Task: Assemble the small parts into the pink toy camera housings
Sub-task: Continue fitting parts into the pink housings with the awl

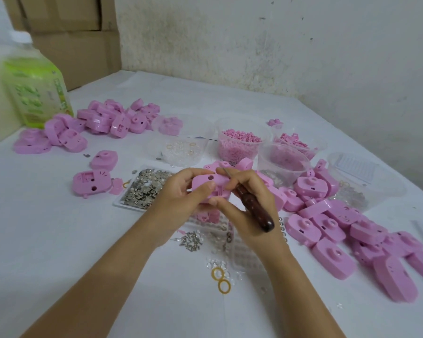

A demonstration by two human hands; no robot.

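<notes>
The left grip (181,192) clasps a pink toy camera housing (209,185), thumb on its near face and fingers curled behind it, holding it above the middle of the white desk (59,240). The right grip (248,206) is clenched around a wooden-handled tool (254,208), whose thin metal shaft points toward 11 o'clock and meets the housing's top edge.

At 9 o'clock from the held housing lies a tray of small metal parts (145,189). At 6 o'clock are loose screws (192,239) and two yellow rings (221,280). A heap of pink housings (352,228) spreads from 3 to 5 o'clock, and another heap (108,120) sits at 10 o'clock. A tub of pink pellets (239,145) stands at 1 o'clock, and a green-labelled bottle (34,93) is far off at 10 o'clock.
</notes>
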